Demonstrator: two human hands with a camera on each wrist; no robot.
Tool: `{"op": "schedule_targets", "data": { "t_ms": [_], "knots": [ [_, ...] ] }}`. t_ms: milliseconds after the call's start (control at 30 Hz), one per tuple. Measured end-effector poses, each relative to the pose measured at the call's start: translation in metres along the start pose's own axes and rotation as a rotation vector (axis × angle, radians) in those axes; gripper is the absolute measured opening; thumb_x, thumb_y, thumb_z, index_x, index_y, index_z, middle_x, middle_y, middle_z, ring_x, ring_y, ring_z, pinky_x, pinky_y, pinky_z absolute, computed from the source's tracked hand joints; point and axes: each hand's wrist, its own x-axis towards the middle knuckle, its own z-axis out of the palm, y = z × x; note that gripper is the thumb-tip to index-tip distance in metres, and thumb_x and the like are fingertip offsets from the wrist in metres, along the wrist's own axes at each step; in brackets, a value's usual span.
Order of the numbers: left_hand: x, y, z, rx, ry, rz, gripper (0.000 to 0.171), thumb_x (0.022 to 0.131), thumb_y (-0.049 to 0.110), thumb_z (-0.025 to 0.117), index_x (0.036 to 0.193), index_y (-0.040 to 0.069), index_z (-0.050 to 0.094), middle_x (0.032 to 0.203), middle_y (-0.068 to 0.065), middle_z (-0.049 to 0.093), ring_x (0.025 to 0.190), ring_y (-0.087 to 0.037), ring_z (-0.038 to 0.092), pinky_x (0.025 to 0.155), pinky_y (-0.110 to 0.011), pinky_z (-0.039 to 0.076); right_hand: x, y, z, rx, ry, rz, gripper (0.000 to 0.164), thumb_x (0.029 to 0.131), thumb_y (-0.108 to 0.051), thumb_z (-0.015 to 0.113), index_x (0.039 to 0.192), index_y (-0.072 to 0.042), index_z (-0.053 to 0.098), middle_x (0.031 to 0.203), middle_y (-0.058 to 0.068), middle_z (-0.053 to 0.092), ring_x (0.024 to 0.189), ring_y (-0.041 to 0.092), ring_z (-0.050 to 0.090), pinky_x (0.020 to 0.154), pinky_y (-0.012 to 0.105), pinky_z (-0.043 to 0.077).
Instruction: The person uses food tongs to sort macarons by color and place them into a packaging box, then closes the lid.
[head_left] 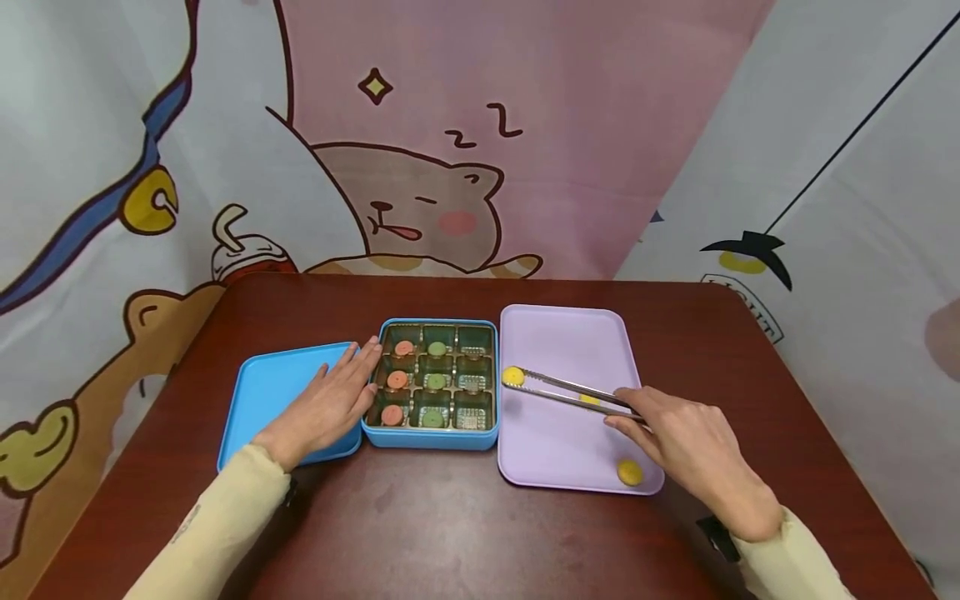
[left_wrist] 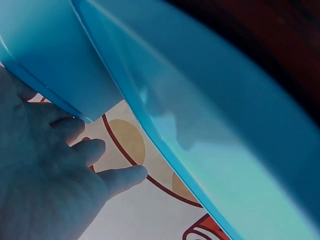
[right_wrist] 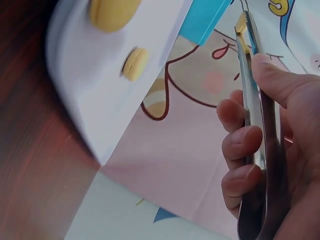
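Observation:
My right hand [head_left: 693,442] grips metal tongs [right_wrist: 257,100], whose tips pinch a yellow macaron [head_left: 513,376] over the left edge of the lilac tray [head_left: 562,337]. Two more yellow macarons lie on that tray: one behind the tongs [head_left: 589,400], another macaron [head_left: 629,472] near its front right corner. With fingers straight, my left hand [head_left: 330,408] touches the left side of a blue box [head_left: 427,438]. A clear divided liner fills the box in three rows of three. Pink macarons [head_left: 397,380] stand in its left column, green macarons [head_left: 436,382] in the middle; the right column shows bare liner.
A blue lid [head_left: 273,387] lies left of the box, partly under my left hand and forearm. The lilac tray sits close against the box's right side. Behind the dark wooden table [head_left: 442,525] hangs a cartoon-printed cloth [head_left: 585,125].

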Motion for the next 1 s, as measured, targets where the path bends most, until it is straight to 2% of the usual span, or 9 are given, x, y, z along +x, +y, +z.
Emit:
{"op": "schedule_targets", "data": {
  "t_ms": [133, 267, 400, 600, 800, 1000],
  "knots": [
    [0.0, 0.001, 0.002, 0.0, -0.006, 0.004, 0.063, 0.113, 0.034, 0.038, 0.167, 0.008, 0.016, 0.173, -0.009, 0.011, 0.158, -0.038, 0.01, 0.118, -0.072, 0.018, 0.003, -0.008, 0.002, 0.008, -0.032, -0.029, 0.035, 0.089, -0.043, 0.079, 0.109, -0.015, 0.075, 0.083, -0.008, 0.069, 0.056, 0.001, 0.047, 0.044, 0.021, 0.036],
    [-0.002, 0.001, 0.003, 0.002, 0.005, 0.011, 0.063, 0.113, 0.033, 0.038, 0.166, 0.007, 0.017, 0.173, -0.01, 0.012, 0.158, -0.039, 0.012, 0.117, -0.072, 0.019, 0.007, -0.015, 0.005, 0.014, -0.067, -0.069, 0.035, 0.085, -0.038, 0.084, 0.108, -0.014, 0.075, 0.079, -0.009, 0.068, 0.055, 0.0, 0.045, 0.043, 0.019, 0.034],
    [-0.002, 0.0, 0.003, 0.002, 0.015, 0.009, 0.063, 0.113, 0.033, 0.039, 0.166, 0.007, 0.017, 0.173, -0.01, 0.013, 0.158, -0.039, 0.012, 0.117, -0.072, 0.019, 0.012, -0.02, 0.01, 0.019, -0.057, -0.122, 0.034, 0.089, -0.042, 0.08, 0.108, -0.015, 0.073, 0.075, -0.011, 0.062, 0.052, 0.0, 0.039, 0.042, 0.019, 0.03],
    [-0.002, 0.001, 0.001, 0.002, 0.021, 0.01, 0.063, 0.113, 0.032, 0.039, 0.166, 0.007, 0.018, 0.173, -0.01, 0.013, 0.158, -0.039, 0.013, 0.117, -0.072, 0.019, 0.018, -0.022, 0.013, 0.028, -0.019, -0.179, 0.033, 0.096, -0.049, 0.071, 0.106, -0.018, 0.07, 0.075, -0.014, 0.059, 0.053, 0.001, 0.043, 0.041, 0.021, 0.032],
    [-0.003, 0.0, 0.001, 0.0, 0.013, 0.003, 0.063, 0.113, 0.032, 0.039, 0.166, 0.007, 0.017, 0.173, -0.01, 0.012, 0.157, -0.039, 0.013, 0.117, -0.072, 0.019, 0.027, -0.025, 0.008, 0.011, -0.06, -0.222, 0.028, 0.094, -0.045, 0.074, 0.103, -0.018, 0.072, 0.072, -0.016, 0.052, 0.052, 0.001, 0.043, 0.041, 0.021, 0.031],
    [-0.003, 0.0, 0.001, -0.002, 0.02, 0.006, 0.063, 0.113, 0.033, 0.038, 0.166, 0.007, 0.017, 0.173, -0.01, 0.012, 0.157, -0.04, 0.012, 0.117, -0.072, 0.019, 0.036, -0.027, 0.002, -0.019, -0.086, -0.238, 0.029, 0.089, -0.042, 0.08, 0.103, -0.016, 0.074, 0.07, -0.014, 0.055, 0.052, 0.001, 0.043, 0.04, 0.019, 0.031]
  ]
}}
